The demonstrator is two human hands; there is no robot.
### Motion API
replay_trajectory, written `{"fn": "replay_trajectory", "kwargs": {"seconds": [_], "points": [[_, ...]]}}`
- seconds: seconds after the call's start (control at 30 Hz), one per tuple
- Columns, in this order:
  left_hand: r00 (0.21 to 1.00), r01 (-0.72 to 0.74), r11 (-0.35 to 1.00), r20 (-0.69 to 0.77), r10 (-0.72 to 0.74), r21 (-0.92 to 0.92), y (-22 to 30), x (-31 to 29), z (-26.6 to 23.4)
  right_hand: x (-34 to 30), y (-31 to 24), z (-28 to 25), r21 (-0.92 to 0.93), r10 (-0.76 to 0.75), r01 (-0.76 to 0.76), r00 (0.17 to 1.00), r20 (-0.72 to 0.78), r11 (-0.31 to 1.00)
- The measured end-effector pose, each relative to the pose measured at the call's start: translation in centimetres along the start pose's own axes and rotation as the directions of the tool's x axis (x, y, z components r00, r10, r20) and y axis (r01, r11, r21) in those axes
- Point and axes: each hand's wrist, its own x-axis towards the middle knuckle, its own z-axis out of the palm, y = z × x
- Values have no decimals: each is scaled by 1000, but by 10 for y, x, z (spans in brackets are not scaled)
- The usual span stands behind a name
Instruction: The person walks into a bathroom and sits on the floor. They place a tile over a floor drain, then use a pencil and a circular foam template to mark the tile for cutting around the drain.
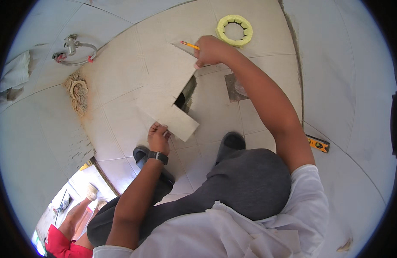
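Observation:
A cream floor tile (164, 77) with a notch cut from its right side is held just over the tiled floor, and looks slightly blurred. My left hand (158, 136), with a black watch at the wrist, pinches the tile's near left edge. My right hand (212, 51) is closed at the far right corner of the tile, with a yellow-orange pencil (190, 45) sticking out to the left from its fingers. Through the notch shows a dark, rough-edged hole (186, 95) in the floor, partly covered by the tile.
A pale yellow ring (234, 30) lies beyond my right hand. A square floor drain (236, 87) sits under my right forearm. An orange spirit level (317, 144) rests at the right. On the left are a wall valve (71, 44) with hose and a rough pipe opening (78, 92). Another person's leg (73, 217) shows lower left.

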Motion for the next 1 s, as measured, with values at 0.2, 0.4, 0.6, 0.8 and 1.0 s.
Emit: {"fn": "replay_trajectory", "kwargs": {"seconds": [0.2, 0.4, 0.6, 0.8, 1.0], "points": [[998, 46, 988, 40, -52, 145, -31, -21, 13, -12, 31, 24, 26, 102, -104, 991, 82, 994], [999, 31, 990, 11, -32, 136, -53, -15, 11, -20, 43, 40, 72, 135, -139, 990, 49, 988], [999, 33, 994, 11, -35, 105, -54, -16, 9, -18, 46, 47, 121, 184, -189, 981, 55, 974], [1000, 15, 988, -29, -11, 155, -56, -19, 12, -26, 54, 52, 215, 209, -213, 977, 42, 953], [999, 9, 990, -39, -3, 139, -56, -15, 12, -27, 54, 50, 280, 225, -229, 973, 49, 932]]}}
